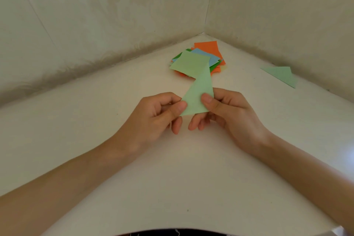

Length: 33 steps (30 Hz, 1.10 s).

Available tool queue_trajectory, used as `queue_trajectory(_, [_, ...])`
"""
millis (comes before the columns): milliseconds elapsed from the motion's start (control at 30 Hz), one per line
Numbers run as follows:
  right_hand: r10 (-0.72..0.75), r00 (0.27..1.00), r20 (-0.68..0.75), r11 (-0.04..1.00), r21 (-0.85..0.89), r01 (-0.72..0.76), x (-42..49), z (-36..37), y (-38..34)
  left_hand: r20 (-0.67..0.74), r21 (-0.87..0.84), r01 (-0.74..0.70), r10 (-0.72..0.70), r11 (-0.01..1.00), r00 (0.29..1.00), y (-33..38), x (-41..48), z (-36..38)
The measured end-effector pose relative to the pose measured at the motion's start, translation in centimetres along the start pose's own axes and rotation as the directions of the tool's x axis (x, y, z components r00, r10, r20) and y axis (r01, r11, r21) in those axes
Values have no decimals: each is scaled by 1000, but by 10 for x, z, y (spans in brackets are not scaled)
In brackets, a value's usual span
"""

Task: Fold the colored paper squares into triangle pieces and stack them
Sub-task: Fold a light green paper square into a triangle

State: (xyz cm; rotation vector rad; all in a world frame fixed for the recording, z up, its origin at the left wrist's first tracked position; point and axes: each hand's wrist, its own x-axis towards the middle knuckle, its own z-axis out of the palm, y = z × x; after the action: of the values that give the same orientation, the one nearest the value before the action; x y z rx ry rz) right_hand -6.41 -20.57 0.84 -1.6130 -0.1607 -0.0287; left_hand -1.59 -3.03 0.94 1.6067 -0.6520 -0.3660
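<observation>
A light green paper triangle (199, 94) is held up above the white table, its long point toward the far corner. My left hand (162, 113) pinches its left lower corner between thumb and fingers. My right hand (226, 109) pinches its right side, thumb on top. Behind it lies a loose pile of paper squares (199, 59): a light green one on top, with blue, dark green and orange ones under it. A folded light green triangle (281, 75) lies alone at the right, near the wall.
The white table (172, 168) fits into a corner between two pale patterned walls (95, 15). The pile sits close to that corner. The near table edge runs along the bottom of the view.
</observation>
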Motion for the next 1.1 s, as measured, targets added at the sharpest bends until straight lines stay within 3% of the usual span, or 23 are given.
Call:
queue_trajectory(233, [-205,975,-88,978,-46,202,-1,-2,-5,-42,-62,57,-60,996,997,-2,3,-6])
queue_trajectory(333, [-195,980,-43,970,-156,186,0,-2,-3,-26,-106,47,-50,993,998,-2,3,-6])
queue_trajectory(600, [-205,971,-122,958,-228,173,2,-4,0,19,-304,47,-44,951,999,-3,3,-12])
queue_trajectory(800, [-188,981,-49,977,-109,182,-4,-9,-1,52,-226,39,-28,973,998,-3,2,-12])
queue_trajectory(967, [-143,982,-125,986,66,153,-1,-9,1,9,-186,24,-22,982,1000,-9,4,-11])
queue_trajectory(1100, [-127,988,-88,991,27,129,-1,-9,2,-32,-203,24,-31,979,999,-11,6,-12])
